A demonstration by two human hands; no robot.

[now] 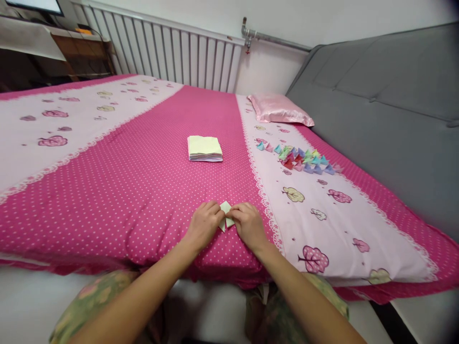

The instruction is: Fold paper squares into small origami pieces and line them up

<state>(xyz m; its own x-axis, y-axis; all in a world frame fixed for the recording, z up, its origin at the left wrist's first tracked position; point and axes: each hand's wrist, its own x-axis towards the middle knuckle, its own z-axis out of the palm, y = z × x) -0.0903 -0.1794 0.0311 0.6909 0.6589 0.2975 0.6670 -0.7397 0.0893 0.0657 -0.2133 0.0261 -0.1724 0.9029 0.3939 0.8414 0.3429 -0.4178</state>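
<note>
A small pale yellow folded paper (pixel 226 213) lies on the pink dotted bedsheet (pixel 150 181) near the bed's front edge. My left hand (pixel 203 223) pinches its left side with curled fingers. My right hand (pixel 247 223) pinches its right side the same way. Both hands press the paper down on the sheet. Farther back lies a stack of pale yellow paper squares (pixel 204 148). To the right is a cluster of several small folded paper pieces (pixel 303 160) in blue, green, red and pink.
A pink satin pillow (pixel 279 109) lies at the head of the bed beside a grey padded headboard (pixel 387 105). A white radiator (pixel 172 52) runs along the far wall. A desk with a monitor (pixel 36 5) stands at the far left.
</note>
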